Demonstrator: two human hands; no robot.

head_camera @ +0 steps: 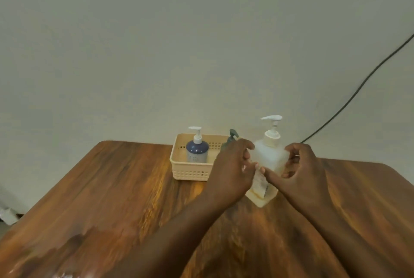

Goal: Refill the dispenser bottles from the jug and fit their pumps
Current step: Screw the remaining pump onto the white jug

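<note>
A clear dispenser bottle (267,165) with a white pump (272,127) fitted on top stands on the wooden table (112,188). My left hand (230,170) wraps its left side and my right hand (300,165) its right side; the fingertips meet at its front. In the cream basket (190,171) behind and to the left stands a blue bottle (197,151) with a white pump. A dark green pump head (233,135) shows above my left hand; its bottle is hidden. No jug is in view.
The table's far edge meets a plain wall just behind the basket. A black cable (358,91) runs down the wall at the right. A pale object (7,216) lies on the floor at the far left.
</note>
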